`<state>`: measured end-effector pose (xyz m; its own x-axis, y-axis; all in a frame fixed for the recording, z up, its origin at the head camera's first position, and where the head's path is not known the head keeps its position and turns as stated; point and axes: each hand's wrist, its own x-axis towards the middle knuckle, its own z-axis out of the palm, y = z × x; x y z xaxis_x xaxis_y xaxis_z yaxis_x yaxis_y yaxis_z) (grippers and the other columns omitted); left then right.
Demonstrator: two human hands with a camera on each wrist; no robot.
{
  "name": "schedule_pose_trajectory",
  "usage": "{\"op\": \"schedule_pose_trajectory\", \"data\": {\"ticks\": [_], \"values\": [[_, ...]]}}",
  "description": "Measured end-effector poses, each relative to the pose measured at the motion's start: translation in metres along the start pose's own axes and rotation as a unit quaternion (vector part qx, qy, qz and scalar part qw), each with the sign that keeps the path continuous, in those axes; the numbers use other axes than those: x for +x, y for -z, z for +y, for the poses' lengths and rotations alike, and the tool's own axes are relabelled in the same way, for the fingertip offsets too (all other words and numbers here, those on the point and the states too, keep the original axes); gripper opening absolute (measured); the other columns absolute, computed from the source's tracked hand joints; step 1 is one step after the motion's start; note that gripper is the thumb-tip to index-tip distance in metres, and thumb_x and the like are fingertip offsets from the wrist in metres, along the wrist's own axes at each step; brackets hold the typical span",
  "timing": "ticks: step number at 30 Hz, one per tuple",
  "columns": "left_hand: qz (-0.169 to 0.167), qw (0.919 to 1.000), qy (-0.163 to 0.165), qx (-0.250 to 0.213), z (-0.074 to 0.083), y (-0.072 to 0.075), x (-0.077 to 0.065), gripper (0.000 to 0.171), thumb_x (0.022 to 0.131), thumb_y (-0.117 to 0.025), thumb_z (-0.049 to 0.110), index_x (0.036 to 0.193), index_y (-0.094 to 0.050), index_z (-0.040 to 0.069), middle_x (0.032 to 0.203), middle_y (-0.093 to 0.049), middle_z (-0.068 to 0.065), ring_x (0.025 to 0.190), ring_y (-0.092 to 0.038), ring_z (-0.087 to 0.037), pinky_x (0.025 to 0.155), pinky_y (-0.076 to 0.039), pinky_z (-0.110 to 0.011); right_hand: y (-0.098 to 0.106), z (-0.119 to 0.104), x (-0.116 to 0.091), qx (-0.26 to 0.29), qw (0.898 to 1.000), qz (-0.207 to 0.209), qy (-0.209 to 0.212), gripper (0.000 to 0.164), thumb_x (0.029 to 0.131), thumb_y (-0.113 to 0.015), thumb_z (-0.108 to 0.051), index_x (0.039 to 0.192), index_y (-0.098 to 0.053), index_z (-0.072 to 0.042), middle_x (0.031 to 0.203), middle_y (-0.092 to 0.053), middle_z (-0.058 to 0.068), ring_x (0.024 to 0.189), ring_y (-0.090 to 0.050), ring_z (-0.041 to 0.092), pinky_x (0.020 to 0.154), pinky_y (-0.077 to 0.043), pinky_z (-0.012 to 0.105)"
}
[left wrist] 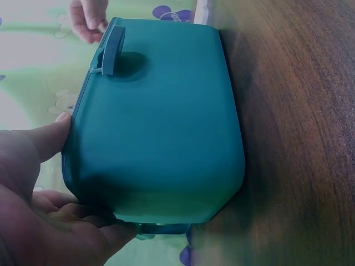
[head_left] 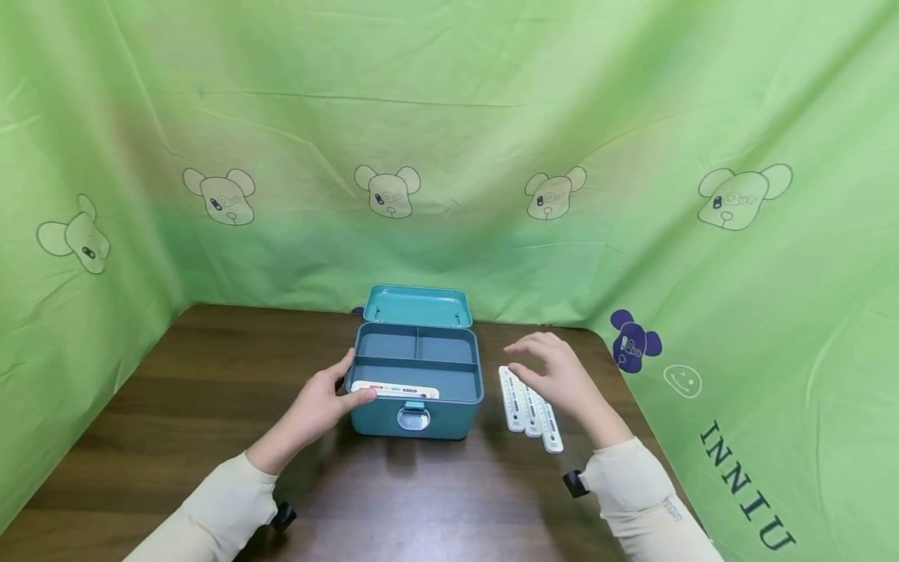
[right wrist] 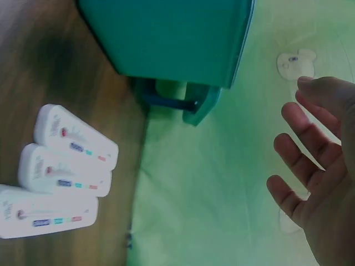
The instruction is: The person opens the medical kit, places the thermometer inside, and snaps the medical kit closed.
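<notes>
A teal storage box stands on the table with its lid raised at the back. My left hand grips its left front corner, the thumb on the front rim and the fingers along the side. Inside the front compartment a white thermometer strip leans along the front wall. Three more thermometer strips lie side by side, right of the box. Above them my right hand hovers with loosely bent fingers, holding nothing; in the right wrist view its fingers are spread.
A metal latch juts from the box's front. Dividers split the inside into two small rear compartments and a long front one. The brown wooden table meets a green printed curtain at the back and sides.
</notes>
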<state>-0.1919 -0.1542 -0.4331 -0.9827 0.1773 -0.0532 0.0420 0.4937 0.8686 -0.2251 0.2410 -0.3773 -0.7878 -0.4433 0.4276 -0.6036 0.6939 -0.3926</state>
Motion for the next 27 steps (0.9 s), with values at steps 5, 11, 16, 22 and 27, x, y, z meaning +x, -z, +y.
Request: {"op": "schedule_pose_trajectory", "data": {"ticks": [5,11,16,22,27], "values": [[-0.005,1.0,-0.002,0.0,-0.002,-0.002,0.001,0.103,0.089,-0.076,0.053,0.163,-0.021,0.007,0.165,-0.031,-0.016,0.153,-0.028,-0.037,0.12,-0.03,-0.057,0.001,0.01,-0.024,-0.007,0.999,0.021,-0.044,0.027,0.088,-0.08,-0.011,0.115,-0.075,-0.009,0.115,-0.072,0.006,0.111,-0.061,0.027,0.098,-0.045,0.051],[0.003,1.0,-0.002,0.006,-0.003,-0.001,-0.001,0.103,0.089,-0.075,0.055,0.163,-0.022,0.006,0.165,-0.031,-0.016,0.153,-0.026,-0.038,0.12,-0.03,-0.059,-0.003,0.017,-0.049,-0.016,0.996,0.029,-0.085,0.03,0.087,-0.08,-0.012,0.117,-0.074,-0.009,0.116,-0.072,0.009,0.111,-0.06,0.031,0.1,-0.041,0.055],[-0.001,0.9999,-0.008,0.011,-0.003,-0.001,-0.003,0.101,0.091,-0.074,0.052,0.163,-0.021,0.005,0.166,-0.029,-0.017,0.153,-0.026,-0.039,0.12,-0.029,-0.059,-0.01,0.022,-0.069,-0.012,0.992,0.034,-0.121,0.034,0.085,-0.082,-0.012,0.118,-0.073,-0.005,0.117,-0.071,0.012,0.112,-0.06,0.033,0.099,-0.042,0.055],[0.0,0.9999,-0.01,0.013,-0.001,0.0,-0.005,0.1,0.092,-0.074,0.05,0.162,-0.02,0.003,0.165,-0.03,-0.019,0.153,-0.026,-0.04,0.12,-0.029,-0.06,-0.02,0.028,-0.087,0.0,0.983,0.03,-0.181,0.041,0.084,-0.084,-0.015,0.122,-0.071,-0.002,0.121,-0.07,0.014,0.117,-0.059,0.037,0.103,-0.042,0.057],[-0.003,0.9998,-0.011,0.015,0.002,0.0,-0.005,0.101,0.092,-0.073,0.052,0.162,-0.02,0.003,0.165,-0.03,-0.02,0.152,-0.026,-0.042,0.119,-0.029,-0.061,-0.024,0.033,-0.096,-0.001,0.978,0.017,-0.209,0.049,0.083,-0.084,-0.017,0.126,-0.068,0.001,0.125,-0.067,0.018,0.123,-0.056,0.042,0.106,-0.041,0.062]]}}
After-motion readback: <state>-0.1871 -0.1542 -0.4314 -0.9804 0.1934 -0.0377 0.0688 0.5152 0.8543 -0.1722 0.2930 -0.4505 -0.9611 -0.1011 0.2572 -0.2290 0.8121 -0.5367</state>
